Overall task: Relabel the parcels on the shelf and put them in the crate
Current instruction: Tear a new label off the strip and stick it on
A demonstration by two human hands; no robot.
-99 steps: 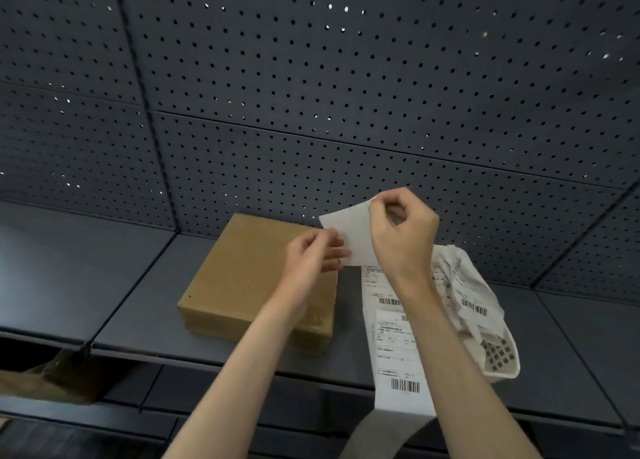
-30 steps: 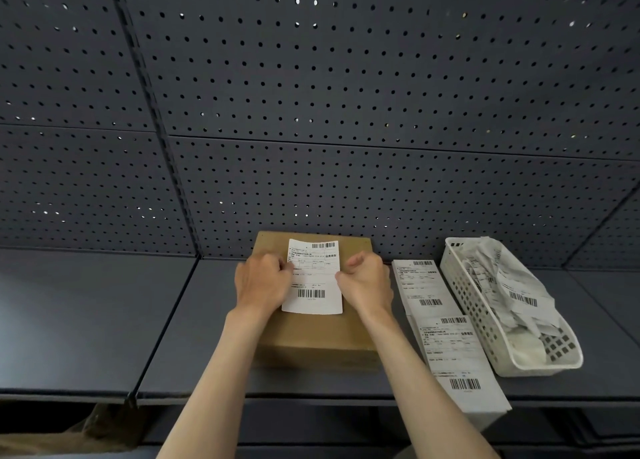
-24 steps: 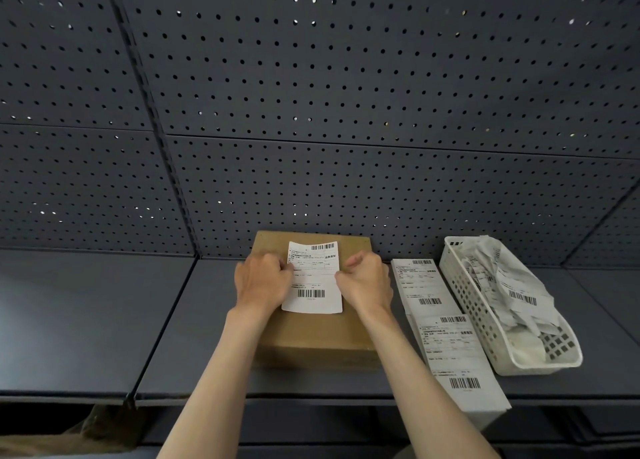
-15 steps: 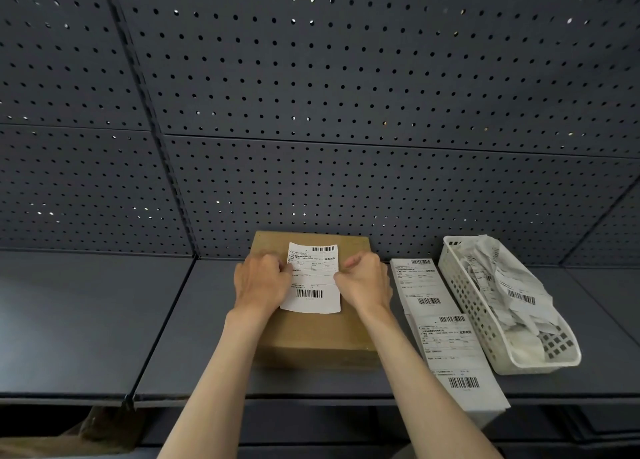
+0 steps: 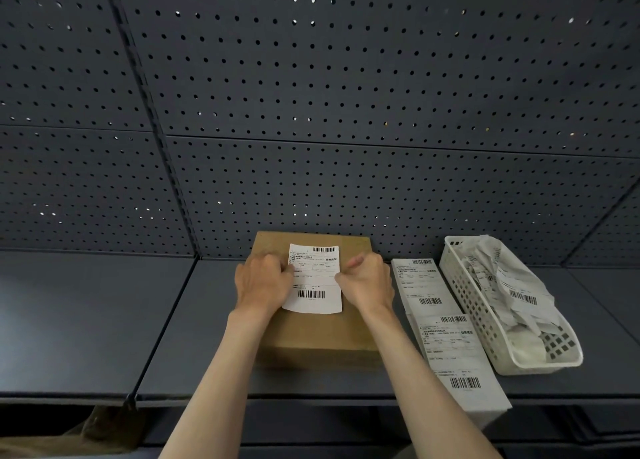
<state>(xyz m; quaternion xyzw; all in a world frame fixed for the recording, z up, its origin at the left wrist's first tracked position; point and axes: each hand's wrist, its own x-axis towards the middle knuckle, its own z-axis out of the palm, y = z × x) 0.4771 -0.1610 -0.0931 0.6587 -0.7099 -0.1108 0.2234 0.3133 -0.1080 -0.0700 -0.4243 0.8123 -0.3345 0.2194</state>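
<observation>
A flat brown cardboard parcel lies on the dark shelf against the pegboard back. A white shipping label with barcodes lies flat on the parcel's top. My left hand rests with curled fingers on the label's left edge. My right hand is curled into a loose fist against the label's right edge. Neither hand lifts the label. No crate shows clearly.
A strip of printed labels lies right of the parcel and hangs over the shelf's front edge. A white plastic basket further right holds crumpled label backing. Something brown shows below the shelf at bottom left.
Three seconds ago both hands held the label up in the air; now it lies on the parcel. Over the last second the hands have barely moved.
</observation>
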